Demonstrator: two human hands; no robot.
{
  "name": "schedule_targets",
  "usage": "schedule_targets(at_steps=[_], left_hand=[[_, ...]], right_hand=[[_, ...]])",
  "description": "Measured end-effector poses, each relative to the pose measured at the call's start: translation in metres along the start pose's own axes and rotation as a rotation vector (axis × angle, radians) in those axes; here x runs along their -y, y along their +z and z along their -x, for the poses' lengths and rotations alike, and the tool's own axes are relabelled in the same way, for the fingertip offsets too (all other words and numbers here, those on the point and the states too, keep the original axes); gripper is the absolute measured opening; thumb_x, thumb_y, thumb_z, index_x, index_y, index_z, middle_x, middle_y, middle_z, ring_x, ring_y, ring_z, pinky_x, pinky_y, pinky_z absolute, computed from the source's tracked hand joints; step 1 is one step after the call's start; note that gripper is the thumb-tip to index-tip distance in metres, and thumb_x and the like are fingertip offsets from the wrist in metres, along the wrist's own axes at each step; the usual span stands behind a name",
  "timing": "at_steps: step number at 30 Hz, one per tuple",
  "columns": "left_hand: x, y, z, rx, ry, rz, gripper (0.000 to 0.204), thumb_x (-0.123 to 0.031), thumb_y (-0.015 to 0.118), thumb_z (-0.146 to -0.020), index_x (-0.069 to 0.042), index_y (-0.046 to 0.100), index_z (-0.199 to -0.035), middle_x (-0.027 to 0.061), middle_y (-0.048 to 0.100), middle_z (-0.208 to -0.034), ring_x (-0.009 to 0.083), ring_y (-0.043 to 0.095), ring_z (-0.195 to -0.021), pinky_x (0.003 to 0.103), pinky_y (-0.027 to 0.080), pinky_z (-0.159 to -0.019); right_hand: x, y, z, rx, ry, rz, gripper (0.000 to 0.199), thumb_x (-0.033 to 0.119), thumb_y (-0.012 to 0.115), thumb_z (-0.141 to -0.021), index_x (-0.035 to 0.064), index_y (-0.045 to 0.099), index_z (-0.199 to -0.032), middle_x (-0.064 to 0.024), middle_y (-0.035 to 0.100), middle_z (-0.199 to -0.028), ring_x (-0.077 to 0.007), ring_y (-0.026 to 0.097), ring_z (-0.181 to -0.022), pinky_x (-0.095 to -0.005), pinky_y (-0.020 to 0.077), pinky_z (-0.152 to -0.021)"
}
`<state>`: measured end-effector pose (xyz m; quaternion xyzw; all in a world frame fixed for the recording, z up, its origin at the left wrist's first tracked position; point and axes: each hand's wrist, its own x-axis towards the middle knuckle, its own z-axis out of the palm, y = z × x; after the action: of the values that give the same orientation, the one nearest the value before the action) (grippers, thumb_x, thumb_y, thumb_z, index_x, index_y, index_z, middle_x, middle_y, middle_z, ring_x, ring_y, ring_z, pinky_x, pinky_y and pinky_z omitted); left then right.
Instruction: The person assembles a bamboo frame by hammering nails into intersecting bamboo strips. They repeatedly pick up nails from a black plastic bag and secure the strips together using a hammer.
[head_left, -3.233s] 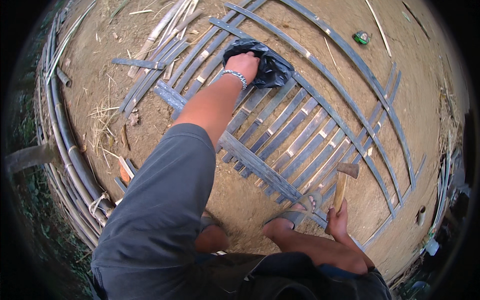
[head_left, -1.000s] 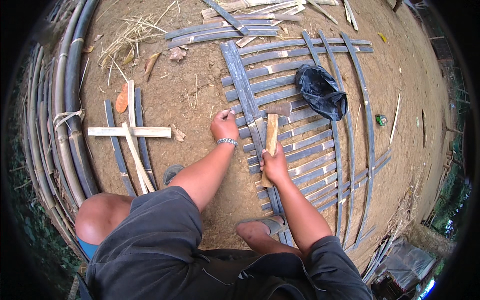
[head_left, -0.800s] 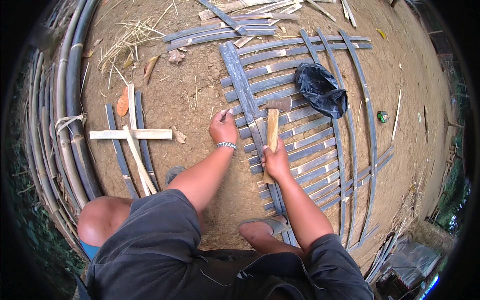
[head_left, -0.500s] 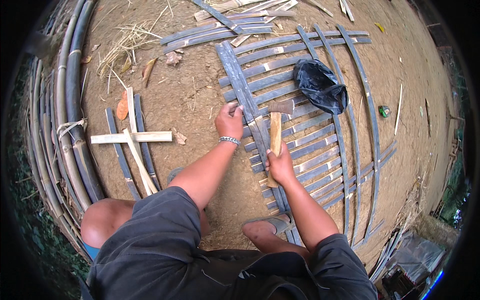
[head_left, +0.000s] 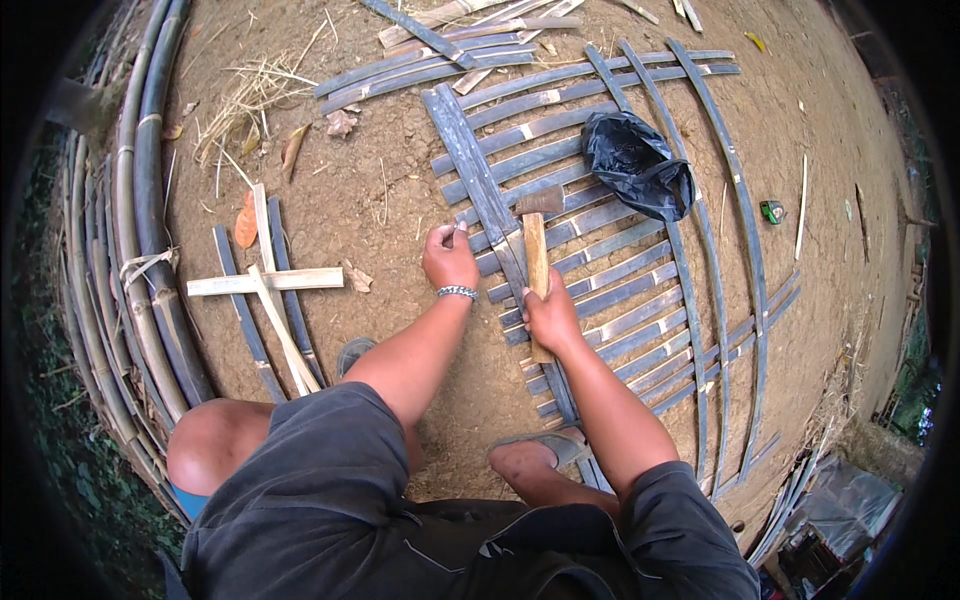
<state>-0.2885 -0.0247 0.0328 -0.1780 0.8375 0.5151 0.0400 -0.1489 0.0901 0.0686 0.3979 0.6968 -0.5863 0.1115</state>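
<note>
On the ground lies a lattice of dark split-bamboo slats [head_left: 640,262], with one wide bamboo strip [head_left: 470,165] laid across their left ends. My right hand [head_left: 550,315] is closed around the wooden handle of a small hatchet [head_left: 536,250]. Its rusty metal head sits over the slats, just right of the wide strip. My left hand [head_left: 450,260] is beside the strip's left edge, near the slat ends. Thumb and fingers there are pinched together; whatever may be between them is too small to make out.
A black plastic bag [head_left: 640,165] rests on the slats. Farther right is a green tape measure [head_left: 772,211]. Crossed pale bamboo pieces [head_left: 265,280] lie at left, beside long bamboo poles [head_left: 150,200]. More split strips [head_left: 430,70] are piled at the far side.
The hatchet in my right hand has shifted a little left, closer to the wide strip. My left hand has drawn slightly back and left, still pinched. The whole view has shifted slightly.
</note>
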Motion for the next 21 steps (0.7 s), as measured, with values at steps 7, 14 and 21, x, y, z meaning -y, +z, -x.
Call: schedule_targets(at_steps=[7, 14, 21], left_hand=[[0.003, -0.002, -0.001, -0.001, 0.046, -0.027, 0.020, -0.020, 0.078, -0.091, -0.001, 0.075, -0.095, 0.0100, 0.075, -0.085, 0.0174, 0.067, -0.074, 0.034, 0.054, -0.073], [-0.008, 0.002, -0.006, 0.091, 0.401, -0.010, 0.015, -0.018, 0.078, -0.090, -0.003, 0.077, -0.092, 0.0139, 0.075, -0.086, 0.0255, 0.072, -0.079, 0.037, 0.055, -0.075], [-0.028, 0.027, -0.022, 0.176, 0.647, -0.227, 0.009, -0.018, 0.079, -0.086, -0.010, 0.077, -0.090, 0.0056, 0.073, -0.094, 0.0278, 0.067, -0.093, 0.041, 0.048, -0.087]], right_hand=[[0.000, 0.003, -0.001, -0.005, -0.023, 0.033, 0.054, 0.014, 0.063, -0.096, 0.0029, 0.044, -0.146, -0.0308, 0.066, -0.122, -0.0483, 0.064, -0.117, -0.0488, 0.0494, -0.099], [0.005, 0.002, 0.001, -0.010, -0.010, 0.026, 0.054, 0.013, 0.064, -0.097, 0.0025, 0.044, -0.146, -0.0308, 0.066, -0.123, -0.0486, 0.063, -0.117, -0.0485, 0.0492, -0.100], [-0.004, 0.002, -0.005, -0.015, -0.042, 0.090, 0.053, 0.009, 0.062, -0.099, 0.0050, 0.040, -0.148, -0.0148, 0.063, -0.095, -0.0259, 0.061, -0.078, -0.0381, 0.0510, -0.069]])
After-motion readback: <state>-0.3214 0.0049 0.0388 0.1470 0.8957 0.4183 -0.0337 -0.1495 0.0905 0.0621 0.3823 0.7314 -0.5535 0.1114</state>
